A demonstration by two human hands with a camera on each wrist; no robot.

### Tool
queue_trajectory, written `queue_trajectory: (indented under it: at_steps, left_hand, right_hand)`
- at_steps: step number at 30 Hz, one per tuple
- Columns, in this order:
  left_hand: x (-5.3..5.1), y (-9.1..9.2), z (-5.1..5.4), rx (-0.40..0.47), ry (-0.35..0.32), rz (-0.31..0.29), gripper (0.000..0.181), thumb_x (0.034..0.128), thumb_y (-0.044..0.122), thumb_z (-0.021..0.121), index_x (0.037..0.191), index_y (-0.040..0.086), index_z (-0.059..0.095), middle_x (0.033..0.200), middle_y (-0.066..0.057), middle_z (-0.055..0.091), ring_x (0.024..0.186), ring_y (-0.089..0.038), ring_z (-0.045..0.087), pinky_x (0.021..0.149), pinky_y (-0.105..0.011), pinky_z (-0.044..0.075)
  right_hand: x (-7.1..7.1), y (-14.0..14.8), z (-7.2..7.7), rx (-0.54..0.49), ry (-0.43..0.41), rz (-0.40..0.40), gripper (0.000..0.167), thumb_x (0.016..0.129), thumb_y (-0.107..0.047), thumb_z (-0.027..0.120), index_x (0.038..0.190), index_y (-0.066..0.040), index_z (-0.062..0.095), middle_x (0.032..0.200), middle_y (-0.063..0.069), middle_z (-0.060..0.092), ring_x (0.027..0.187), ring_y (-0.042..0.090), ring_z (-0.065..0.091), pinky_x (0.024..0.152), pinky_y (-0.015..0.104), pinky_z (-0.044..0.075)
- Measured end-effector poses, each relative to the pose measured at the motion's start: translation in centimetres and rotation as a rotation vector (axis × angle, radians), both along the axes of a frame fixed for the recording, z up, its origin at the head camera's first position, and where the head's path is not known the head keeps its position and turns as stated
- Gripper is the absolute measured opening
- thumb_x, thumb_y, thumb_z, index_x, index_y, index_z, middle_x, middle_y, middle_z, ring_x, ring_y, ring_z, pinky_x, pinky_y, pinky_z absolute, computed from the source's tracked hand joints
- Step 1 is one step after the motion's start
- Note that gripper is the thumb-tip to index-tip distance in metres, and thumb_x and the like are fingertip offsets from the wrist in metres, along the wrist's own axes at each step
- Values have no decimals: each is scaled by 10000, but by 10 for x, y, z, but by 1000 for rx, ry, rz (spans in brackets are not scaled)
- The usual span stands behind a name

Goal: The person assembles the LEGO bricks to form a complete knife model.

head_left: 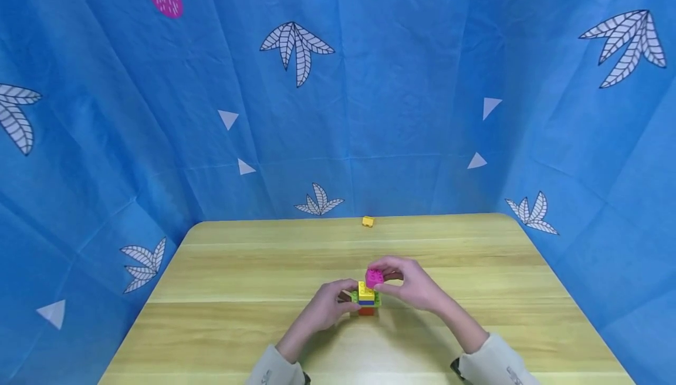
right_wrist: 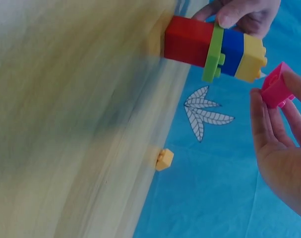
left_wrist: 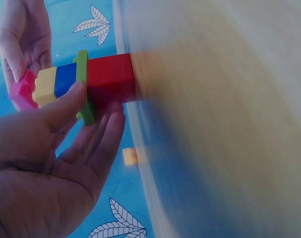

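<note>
A stack stands upright on the table: a red block (right_wrist: 189, 40) at the bottom, a thin green plate (right_wrist: 213, 53), a blue block (right_wrist: 232, 51) and a yellow block (right_wrist: 250, 58) on top. My left hand (head_left: 325, 307) grips the stack around the green plate, thumb on one side, fingers behind. In the left wrist view the left hand (left_wrist: 56, 158) has its thumb at the green and blue pieces. My right hand (head_left: 414, 285) pinches a pink block (head_left: 374, 277) just above the yellow block, tilted; in the right wrist view a small gap separates them.
A small yellow-orange block (head_left: 368, 221) lies at the far edge of the wooden table (head_left: 237, 267). Behind and beside the table hangs a blue cloth (head_left: 391, 109) printed with white leaves and triangles.
</note>
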State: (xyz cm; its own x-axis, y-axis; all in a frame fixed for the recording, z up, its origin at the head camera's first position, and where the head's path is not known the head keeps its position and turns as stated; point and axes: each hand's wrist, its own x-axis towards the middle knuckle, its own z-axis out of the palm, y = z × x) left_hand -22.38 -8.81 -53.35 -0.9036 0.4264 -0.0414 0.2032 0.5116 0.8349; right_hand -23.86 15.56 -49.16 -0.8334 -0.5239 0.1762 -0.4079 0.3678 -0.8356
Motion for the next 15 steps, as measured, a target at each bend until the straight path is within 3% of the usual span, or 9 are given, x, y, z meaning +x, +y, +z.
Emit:
queue_trajectory:
  at_steps: [15]
  left_hand:
    - [-1, 0, 0, -12, 35, -17, 309, 932, 163, 765, 1233, 216, 720, 1183, 0, 727, 987, -168, 698, 884, -324, 606]
  right_hand:
    - [4, -9, -9, 12, 125, 13, 341, 900, -171, 815, 1220, -95, 721, 1125, -11, 750, 1018, 160, 717, 983, 394, 597]
